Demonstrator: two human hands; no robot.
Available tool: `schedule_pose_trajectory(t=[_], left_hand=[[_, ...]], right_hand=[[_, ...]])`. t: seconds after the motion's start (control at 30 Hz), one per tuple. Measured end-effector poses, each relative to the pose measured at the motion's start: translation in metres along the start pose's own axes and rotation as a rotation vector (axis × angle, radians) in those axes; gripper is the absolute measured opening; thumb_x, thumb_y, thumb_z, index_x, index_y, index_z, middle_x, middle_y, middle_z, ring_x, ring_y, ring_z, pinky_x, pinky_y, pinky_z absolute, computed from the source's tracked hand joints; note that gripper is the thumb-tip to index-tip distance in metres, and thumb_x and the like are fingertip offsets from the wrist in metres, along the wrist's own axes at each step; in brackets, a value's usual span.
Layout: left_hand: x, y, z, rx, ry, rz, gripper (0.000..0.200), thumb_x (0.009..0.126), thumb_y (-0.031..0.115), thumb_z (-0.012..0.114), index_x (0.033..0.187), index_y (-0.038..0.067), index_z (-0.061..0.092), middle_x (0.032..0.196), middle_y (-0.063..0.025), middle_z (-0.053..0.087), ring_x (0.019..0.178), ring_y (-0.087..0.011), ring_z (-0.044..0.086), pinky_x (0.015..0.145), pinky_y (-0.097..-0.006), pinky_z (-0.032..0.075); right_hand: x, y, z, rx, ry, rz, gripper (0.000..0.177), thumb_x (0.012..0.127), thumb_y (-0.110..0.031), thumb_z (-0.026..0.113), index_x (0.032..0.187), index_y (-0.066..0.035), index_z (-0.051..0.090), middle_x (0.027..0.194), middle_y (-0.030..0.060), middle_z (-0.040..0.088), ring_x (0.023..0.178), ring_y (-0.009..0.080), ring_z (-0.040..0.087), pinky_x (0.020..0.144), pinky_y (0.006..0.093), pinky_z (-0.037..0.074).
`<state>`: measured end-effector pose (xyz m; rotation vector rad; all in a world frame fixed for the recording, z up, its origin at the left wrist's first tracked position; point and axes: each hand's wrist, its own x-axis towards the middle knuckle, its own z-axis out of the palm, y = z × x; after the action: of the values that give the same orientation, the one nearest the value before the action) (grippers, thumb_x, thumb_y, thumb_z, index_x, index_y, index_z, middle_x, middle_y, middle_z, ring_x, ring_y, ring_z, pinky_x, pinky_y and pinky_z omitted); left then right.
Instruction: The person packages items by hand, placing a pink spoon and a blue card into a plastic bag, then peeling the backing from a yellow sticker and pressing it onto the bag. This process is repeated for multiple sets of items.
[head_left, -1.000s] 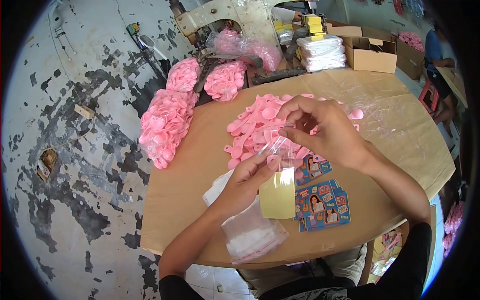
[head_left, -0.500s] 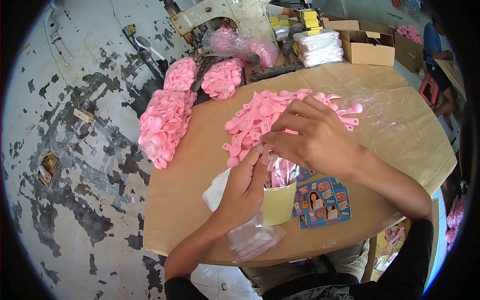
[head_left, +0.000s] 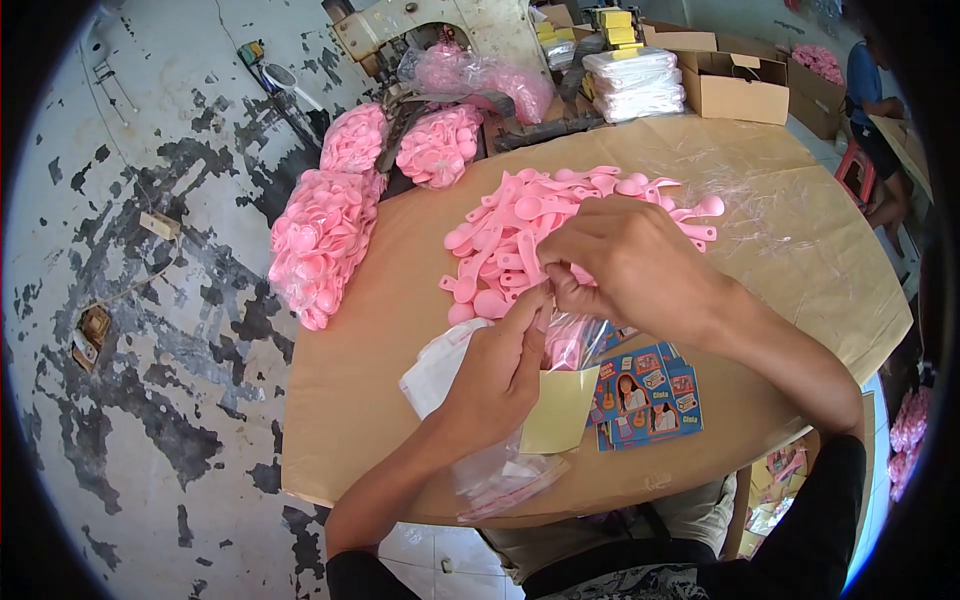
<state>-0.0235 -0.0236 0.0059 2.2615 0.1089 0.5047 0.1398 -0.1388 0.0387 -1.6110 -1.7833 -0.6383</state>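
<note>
A clear plastic bag [head_left: 572, 340] holds pink spoons and a pale yellow card [head_left: 558, 410]. My left hand [head_left: 500, 370] pinches the top of the bag at its left. Close beside it, my right hand [head_left: 625, 265] has its fingers pressed together at the bag's top edge. Behind the hands lies a heap of loose pink spoons [head_left: 520, 225]. Blue printed cards [head_left: 650, 395] are stacked right of the yellow card. Empty clear bags [head_left: 510, 480] and a white sheet [head_left: 437, 370] lie under and beside my left forearm.
Filled bags of pink spoons [head_left: 322, 240] rest at the table's left edge. A machine [head_left: 480, 30] stands behind. White plastic packs [head_left: 635, 85] and an open cardboard box [head_left: 738, 90] are at the back. A person [head_left: 870, 100] is at the far right.
Both hands and the bag have shifted slightly to the right. The right hand's fingers are more curled in. The whole view has moved a little.
</note>
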Motion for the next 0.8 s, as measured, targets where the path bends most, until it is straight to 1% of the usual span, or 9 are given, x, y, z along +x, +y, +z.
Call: schedule_pose_trajectory(t=[0.07, 0.13, 0.23, 0.37, 0.43, 0.53, 0.67, 0.73, 0.8], left_hand=[[0.003, -0.003, -0.001, -0.047, -0.010, 0.018, 0.035, 0.103, 0.016, 0.037, 0.133, -0.001, 0.042, 0.081, -0.0088, 0.060, 0.058, -0.0097, 0.051, 0.055, -0.0249, 0.041], [0.006, -0.006, 0.000, -0.242, -0.002, 0.005, 0.040, 0.103, 0.018, 0.036, 0.139, 0.001, 0.036, 0.096, -0.0139, 0.065, 0.062, -0.0125, 0.056, 0.058, -0.0260, 0.046], [0.012, -0.007, -0.006, -0.747, 0.037, -0.196, 0.044, 0.104, 0.025, 0.034, 0.142, 0.003, 0.034, 0.117, -0.0173, 0.061, 0.088, -0.0193, 0.069, 0.074, -0.0253, 0.055], [0.020, -0.010, -0.015, -0.781, 0.095, -0.149, 0.047, 0.104, 0.027, 0.033, 0.144, 0.004, 0.030, 0.116, -0.0203, 0.062, 0.087, -0.0205, 0.069, 0.071, -0.0285, 0.057], [0.022, -0.009, -0.011, -0.766, 0.103, -0.193, 0.046, 0.102, 0.024, 0.041, 0.142, 0.002, 0.033, 0.114, -0.0173, 0.063, 0.088, -0.0189, 0.068, 0.073, -0.0289, 0.057], [0.020, -0.012, -0.005, -0.693, 0.055, -0.249, 0.044, 0.101, 0.024, 0.047, 0.138, 0.002, 0.039, 0.112, -0.0127, 0.064, 0.092, -0.0175, 0.066, 0.079, -0.0298, 0.055], [0.019, -0.030, -0.007, -0.679, -0.018, -0.302, 0.042, 0.100, 0.024, 0.049, 0.134, -0.001, 0.045, 0.109, -0.0097, 0.065, 0.096, -0.0165, 0.064, 0.083, -0.0311, 0.053], [0.017, -0.029, -0.007, -0.712, -0.014, -0.301, 0.042, 0.100, 0.025, 0.049, 0.133, -0.002, 0.047, 0.110, -0.0095, 0.064, 0.097, -0.0168, 0.064, 0.084, -0.0317, 0.053], [0.019, -0.014, -0.006, -0.776, 0.031, -0.259, 0.043, 0.100, 0.026, 0.049, 0.133, -0.002, 0.048, 0.113, -0.0104, 0.064, 0.098, -0.0179, 0.064, 0.086, -0.0323, 0.053]], right_hand=[[0.001, 0.004, -0.001, 0.003, 0.078, 0.032, 0.014, 0.073, -0.013, 0.067, 0.082, -0.002, 0.064, 0.076, 0.0143, 0.065, 0.076, 0.0308, 0.063, 0.071, 0.0408, 0.051], [0.008, 0.020, -0.015, 0.022, 0.239, 0.155, 0.012, 0.080, -0.012, 0.064, 0.086, -0.002, 0.063, 0.076, 0.0124, 0.064, 0.073, 0.0252, 0.064, 0.069, 0.0361, 0.051], [0.020, 0.052, -0.074, 0.343, 0.163, 0.374, 0.017, 0.089, -0.018, 0.059, 0.089, -0.002, 0.063, 0.079, 0.0030, 0.063, 0.072, 0.0123, 0.061, 0.064, 0.0267, 0.049], [-0.011, 0.129, -0.116, 0.944, -0.137, 0.391, 0.019, 0.089, -0.019, 0.060, 0.091, -0.001, 0.065, 0.082, 0.0026, 0.065, 0.071, 0.0085, 0.061, 0.065, 0.0219, 0.049], [-0.047, 0.168, -0.097, 0.509, -0.236, 0.730, 0.021, 0.084, -0.007, 0.053, 0.098, -0.001, 0.068, 0.085, 0.0048, 0.067, 0.075, 0.0110, 0.061, 0.069, 0.0266, 0.049], [-0.091, 0.225, -0.078, -0.409, -0.021, 0.563, 0.027, 0.082, 0.000, 0.050, 0.102, 0.001, 0.068, 0.095, 0.0102, 0.070, 0.084, 0.0161, 0.064, 0.076, 0.0293, 0.050], [-0.057, 0.190, -0.099, -0.058, 0.137, 0.563, 0.027, 0.084, 0.002, 0.052, 0.106, 0.001, 0.066, 0.101, 0.0123, 0.069, 0.094, 0.0183, 0.063, 0.085, 0.0297, 0.049], [-0.043, 0.174, -0.087, 0.171, 0.099, 0.479, 0.027, 0.089, -0.009, 0.056, 0.113, 0.000, 0.064, 0.102, 0.0117, 0.069, 0.094, 0.0188, 0.063, 0.086, 0.0308, 0.049], [-0.023, 0.114, -0.067, 0.456, -0.164, 0.549, 0.030, 0.092, -0.014, 0.057, 0.120, -0.002, 0.060, 0.104, 0.0085, 0.067, 0.098, 0.0148, 0.061, 0.085, 0.0293, 0.049]])
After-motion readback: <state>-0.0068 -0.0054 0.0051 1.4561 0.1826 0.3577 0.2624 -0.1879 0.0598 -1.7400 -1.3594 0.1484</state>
